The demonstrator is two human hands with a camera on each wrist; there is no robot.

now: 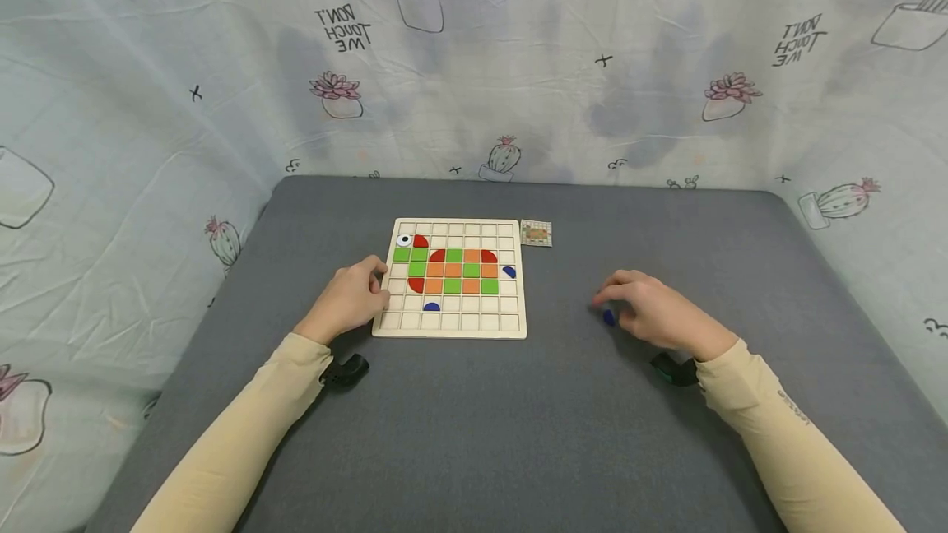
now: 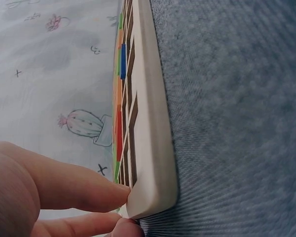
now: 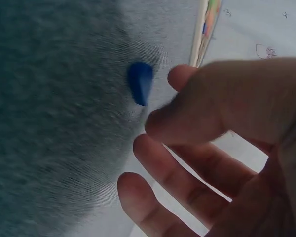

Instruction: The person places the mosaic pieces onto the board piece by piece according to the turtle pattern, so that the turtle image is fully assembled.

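My left hand point(image 1: 348, 294) grips the left edge of a pale wooden grid board point(image 1: 452, 324). In the left wrist view, the thumb lies on the board's rim point(image 2: 155, 163) near a corner, with other fingers beside it. Green, orange and red tiles point(image 1: 454, 270) form a patterned shape on the grid, with a round eye tile point(image 1: 403, 241) at upper left. Blue half-round tiles lie on the board at its right point(image 1: 508, 272) and lower part point(image 1: 432, 307). My right hand point(image 1: 655, 311) hovers over another blue piece point(image 3: 140, 83) on the table, fingers parted and apart from it.
A small picture card point(image 1: 536, 234) lies against the board's upper right corner. The grey cloth-covered table point(image 1: 474, 434) stretches around the board. A pale printed curtain point(image 1: 474, 64) hangs behind and at both sides.
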